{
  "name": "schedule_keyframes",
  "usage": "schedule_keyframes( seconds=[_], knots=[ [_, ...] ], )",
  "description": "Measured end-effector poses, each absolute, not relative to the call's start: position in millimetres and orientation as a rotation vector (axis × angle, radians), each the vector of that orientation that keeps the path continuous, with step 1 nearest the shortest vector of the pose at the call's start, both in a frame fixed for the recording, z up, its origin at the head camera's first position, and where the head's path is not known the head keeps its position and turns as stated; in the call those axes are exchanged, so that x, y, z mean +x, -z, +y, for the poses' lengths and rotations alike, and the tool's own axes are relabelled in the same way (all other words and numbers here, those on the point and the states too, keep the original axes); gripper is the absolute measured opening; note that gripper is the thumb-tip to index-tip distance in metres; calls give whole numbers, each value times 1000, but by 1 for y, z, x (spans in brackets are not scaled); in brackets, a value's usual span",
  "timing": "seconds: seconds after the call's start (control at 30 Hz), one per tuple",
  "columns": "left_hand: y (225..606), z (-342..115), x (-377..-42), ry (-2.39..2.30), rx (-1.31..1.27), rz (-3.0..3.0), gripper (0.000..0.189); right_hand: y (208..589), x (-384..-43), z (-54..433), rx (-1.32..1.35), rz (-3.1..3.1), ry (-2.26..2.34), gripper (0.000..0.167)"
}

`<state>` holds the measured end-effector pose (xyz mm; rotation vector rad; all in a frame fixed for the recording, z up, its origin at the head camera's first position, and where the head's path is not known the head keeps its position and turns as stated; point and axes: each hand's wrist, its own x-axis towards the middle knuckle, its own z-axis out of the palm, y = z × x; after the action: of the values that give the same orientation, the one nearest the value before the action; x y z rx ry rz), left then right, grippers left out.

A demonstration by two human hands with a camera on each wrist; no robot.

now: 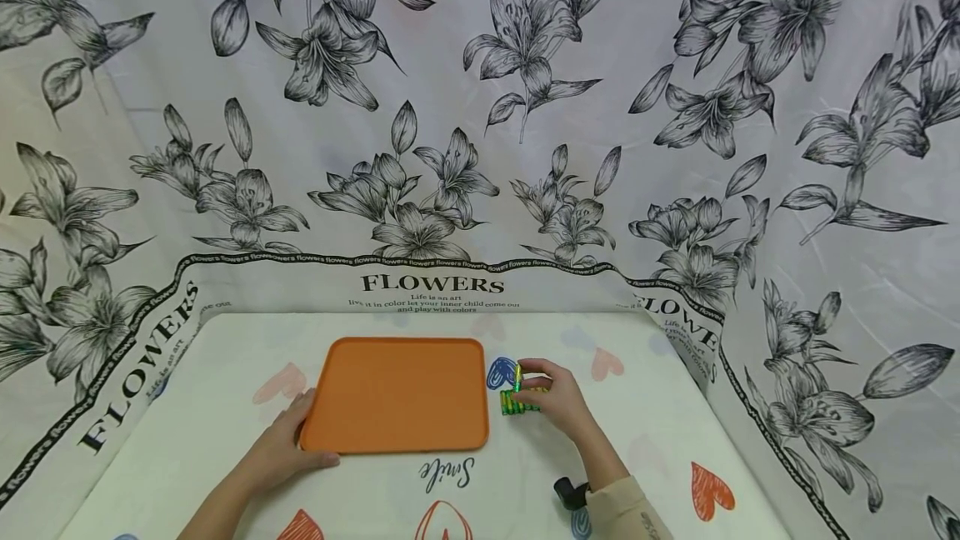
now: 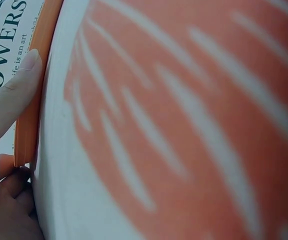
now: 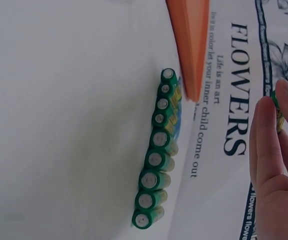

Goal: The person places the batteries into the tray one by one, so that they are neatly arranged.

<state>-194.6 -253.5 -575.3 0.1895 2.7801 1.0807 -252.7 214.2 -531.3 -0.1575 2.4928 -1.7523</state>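
An orange tray [image 1: 397, 394] lies on the table with nothing on it. My left hand [image 1: 281, 448] grips its near left corner; in the left wrist view the thumb [image 2: 26, 72] lies along the tray's wall and the other fingers are curled near the corner. Between thumb and fingertips my right hand [image 1: 558, 398] pinches a green and yellow battery [image 1: 518, 377], held upright just above a row of batteries [image 1: 510, 403]. In the right wrist view several thicker and thinner batteries [image 3: 155, 159] lie side by side, flat ends showing. The fingers partly cover the held battery [image 3: 279, 120].
The white tablecloth [image 1: 375, 494] is printed with hearts and the word Smile. A flower-printed curtain [image 1: 442, 190] closes off the back and both sides. A small black device [image 1: 570, 493] sits by the right sleeve [image 1: 626, 511].
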Motion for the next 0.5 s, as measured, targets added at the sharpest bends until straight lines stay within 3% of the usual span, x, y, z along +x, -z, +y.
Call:
schedule_keyframes(
  seconds=[0.5],
  knots=[
    [581,-256,-196,-1076,198,2801,128,526,-259,174,-259,2491,1702,54]
  ],
)
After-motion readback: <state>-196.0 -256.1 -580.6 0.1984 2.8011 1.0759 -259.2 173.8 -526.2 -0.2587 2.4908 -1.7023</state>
